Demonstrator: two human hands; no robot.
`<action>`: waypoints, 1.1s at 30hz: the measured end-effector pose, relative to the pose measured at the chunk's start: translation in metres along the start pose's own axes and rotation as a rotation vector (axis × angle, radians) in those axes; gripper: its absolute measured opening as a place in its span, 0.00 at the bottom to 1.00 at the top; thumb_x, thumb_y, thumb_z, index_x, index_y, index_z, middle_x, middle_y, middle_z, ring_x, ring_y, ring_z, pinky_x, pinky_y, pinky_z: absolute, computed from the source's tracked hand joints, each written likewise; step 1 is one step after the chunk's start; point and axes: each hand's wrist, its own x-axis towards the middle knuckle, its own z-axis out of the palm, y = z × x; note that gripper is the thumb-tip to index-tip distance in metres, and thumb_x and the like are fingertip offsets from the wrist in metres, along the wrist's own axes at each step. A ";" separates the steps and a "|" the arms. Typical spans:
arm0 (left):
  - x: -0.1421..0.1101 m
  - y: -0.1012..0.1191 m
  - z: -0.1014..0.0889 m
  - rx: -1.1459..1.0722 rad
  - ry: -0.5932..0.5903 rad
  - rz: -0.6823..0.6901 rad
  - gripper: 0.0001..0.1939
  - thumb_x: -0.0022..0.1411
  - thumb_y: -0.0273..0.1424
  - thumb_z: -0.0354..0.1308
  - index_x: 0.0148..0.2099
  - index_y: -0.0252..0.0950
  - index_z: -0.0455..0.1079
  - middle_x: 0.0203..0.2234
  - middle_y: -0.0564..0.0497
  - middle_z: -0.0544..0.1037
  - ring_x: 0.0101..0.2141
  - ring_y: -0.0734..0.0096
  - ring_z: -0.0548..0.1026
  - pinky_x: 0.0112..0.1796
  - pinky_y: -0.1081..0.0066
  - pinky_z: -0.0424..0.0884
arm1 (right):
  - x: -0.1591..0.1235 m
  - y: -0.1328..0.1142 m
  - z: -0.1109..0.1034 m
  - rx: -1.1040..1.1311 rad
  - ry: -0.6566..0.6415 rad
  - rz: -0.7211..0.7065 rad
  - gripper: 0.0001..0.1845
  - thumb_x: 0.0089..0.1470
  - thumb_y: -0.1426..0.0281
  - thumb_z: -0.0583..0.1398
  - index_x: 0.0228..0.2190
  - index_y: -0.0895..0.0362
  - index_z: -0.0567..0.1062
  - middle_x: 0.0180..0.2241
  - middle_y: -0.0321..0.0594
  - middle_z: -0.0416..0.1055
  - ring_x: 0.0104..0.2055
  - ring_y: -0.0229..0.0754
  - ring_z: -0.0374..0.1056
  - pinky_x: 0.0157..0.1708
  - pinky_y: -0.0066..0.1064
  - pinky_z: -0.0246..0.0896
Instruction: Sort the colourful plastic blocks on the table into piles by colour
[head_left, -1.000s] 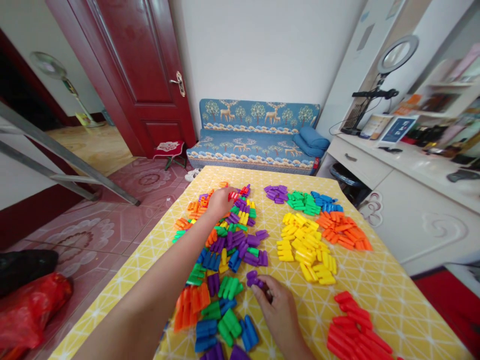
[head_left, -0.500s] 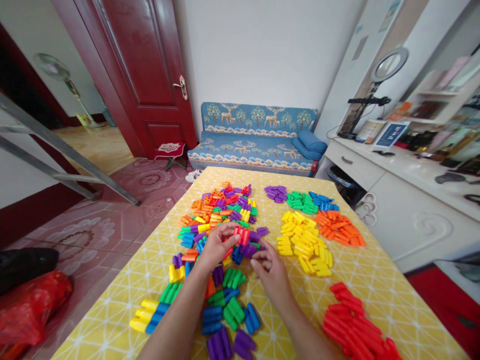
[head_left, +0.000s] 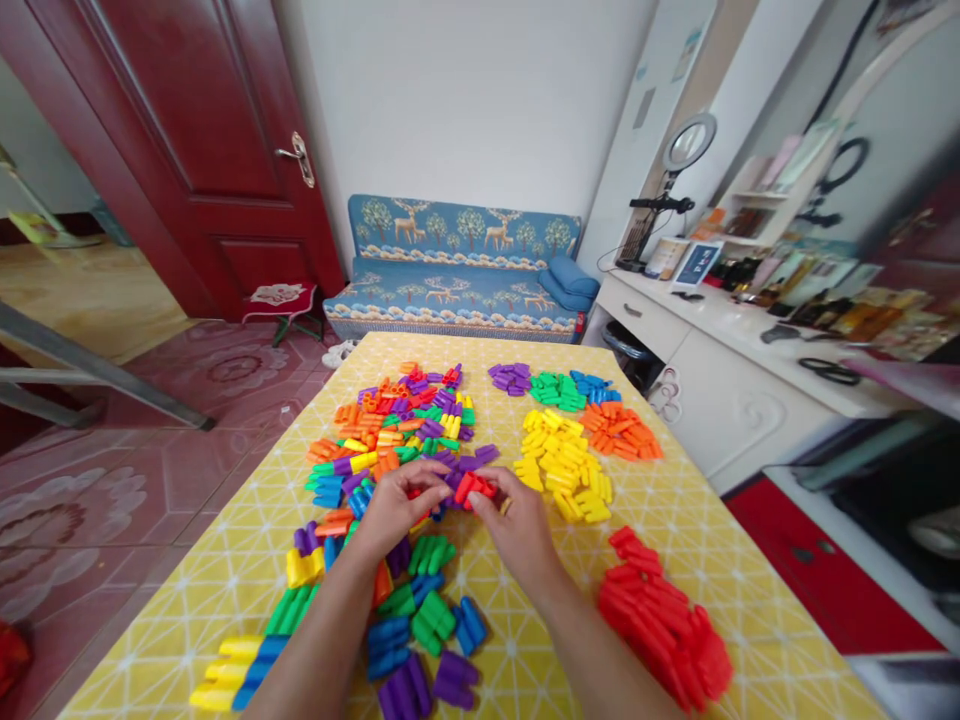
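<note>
A red plastic toy block made of joined tubes is pinched in my right hand, above the middle of the table. Close to its left side is my left hand, its thumb and fingers curved and slightly apart, with no block clearly held in them. Behind and beneath my fingers lie purple blocks, partly hidden by the hands. A mixed pile of coloured blocks spreads past my left hand. Green blocks and blue blocks lie nearer to me, between my forearms.
Sorted heaps lie to the right: yellow, orange, green, blue, purple and red. A yellow patterned cloth covers the table. Beyond are a blue sofa and a white dresser.
The red block has passed from my left hand to my right hand. Both hands have come closer together. The view has turned to the right.
</note>
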 end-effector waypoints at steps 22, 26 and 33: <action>-0.003 0.006 -0.005 -0.025 0.016 0.042 0.26 0.64 0.51 0.49 0.48 0.35 0.74 0.33 0.46 0.80 0.25 0.69 0.72 0.28 0.70 0.67 | -0.030 0.106 -0.212 -0.563 0.074 0.317 0.11 0.39 0.65 0.63 0.29 0.54 0.82 0.35 0.46 0.77 0.29 0.45 0.71 0.32 0.35 0.64; -0.004 0.007 -0.006 -0.072 0.017 0.130 0.31 0.67 0.52 0.40 0.55 0.36 0.70 0.43 0.42 0.77 0.29 0.68 0.73 0.33 0.68 0.68 | -0.020 0.049 -0.150 -0.477 0.054 0.100 0.12 0.50 0.61 0.60 0.34 0.52 0.80 0.39 0.43 0.75 0.28 0.41 0.69 0.29 0.33 0.63; -0.006 0.006 -0.006 -0.093 0.049 0.193 0.34 0.66 0.54 0.37 0.57 0.37 0.69 0.48 0.42 0.75 0.38 0.63 0.73 0.43 0.64 0.68 | -0.019 -0.013 0.026 -0.087 -0.309 -0.156 0.32 0.47 0.79 0.59 0.55 0.52 0.68 0.55 0.44 0.66 0.43 0.42 0.71 0.45 0.35 0.68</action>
